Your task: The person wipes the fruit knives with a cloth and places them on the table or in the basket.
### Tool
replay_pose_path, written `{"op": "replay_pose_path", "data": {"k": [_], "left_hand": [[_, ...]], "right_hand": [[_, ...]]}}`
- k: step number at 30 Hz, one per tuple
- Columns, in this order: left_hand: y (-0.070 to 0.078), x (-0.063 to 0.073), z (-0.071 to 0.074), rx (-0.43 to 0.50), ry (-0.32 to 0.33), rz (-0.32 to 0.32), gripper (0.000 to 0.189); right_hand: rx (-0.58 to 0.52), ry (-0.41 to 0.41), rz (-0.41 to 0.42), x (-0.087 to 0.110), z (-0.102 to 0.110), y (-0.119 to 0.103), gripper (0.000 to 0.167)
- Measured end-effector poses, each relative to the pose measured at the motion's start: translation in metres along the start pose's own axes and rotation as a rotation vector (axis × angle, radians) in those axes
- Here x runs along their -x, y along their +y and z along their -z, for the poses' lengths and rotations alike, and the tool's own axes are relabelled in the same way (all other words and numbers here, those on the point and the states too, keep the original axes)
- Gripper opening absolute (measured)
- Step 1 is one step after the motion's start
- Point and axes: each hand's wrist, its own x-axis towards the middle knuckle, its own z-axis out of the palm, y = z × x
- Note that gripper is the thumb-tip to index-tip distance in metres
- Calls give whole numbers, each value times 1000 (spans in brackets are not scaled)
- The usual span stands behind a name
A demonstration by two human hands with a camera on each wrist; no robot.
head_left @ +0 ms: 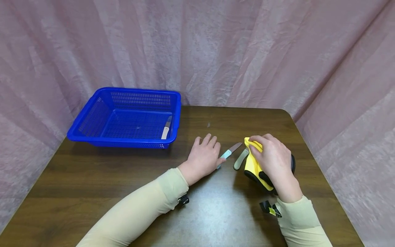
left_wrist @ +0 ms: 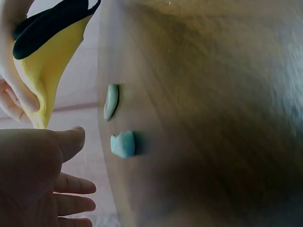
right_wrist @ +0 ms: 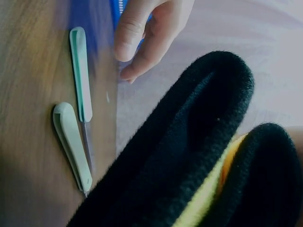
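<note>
My right hand [head_left: 273,156] pinches a pair of yellow gloves [head_left: 253,164] with black cuffs between thumb and fingers. The cuff openings [right_wrist: 218,90] face the right wrist camera. My left hand [head_left: 203,157] is spread with straight fingers and holds nothing. Beside its thumb is a knife with a light-blue handle [head_left: 226,154], its blade pointing away to the right. A second knife, with a pale green handle [head_left: 240,160], lies between that one and the gloves. Its blade is mostly hidden behind the gloves.
A blue plastic basket [head_left: 123,140] with slotted walls stands at the back left. Inside, along its right wall, rests a knife with a whitish handle [head_left: 165,133]. The brown wooden table [head_left: 108,171] ends at a pink curtain [head_left: 216,51] behind and to the right.
</note>
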Motion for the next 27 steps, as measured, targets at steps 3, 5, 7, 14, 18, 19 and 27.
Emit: {"op": "replay_pose_path", "data": {"k": [3, 5, 7, 14, 18, 19, 27], "left_hand": [[5, -1, -2, -8, -8, -13, 60], [8, -1, -4, -20, -13, -22, 58], [10, -2, -5, -29, -13, -30, 57], [16, -5, -8, -42, -44, -29, 59], [19, -9, -11, -51, -74, -20, 60], [20, -10, -12, -53, -82, -18, 60], [24, -15, -16, -60, -128, -5, 61]], "right_hand": [[3, -8, -7, 1, -1, 1, 25], [4, -13, -11, 1, -1, 2, 25], [4, -16, -15, 1, -2, 3, 24], [2, -17, -9, 2, -5, 4, 22], [4, -17, -10, 2, -5, 5, 22], [4, -17, -11, 2, -5, 6, 23], [-6, -24, -17, 3, -5, 7, 23]]}}
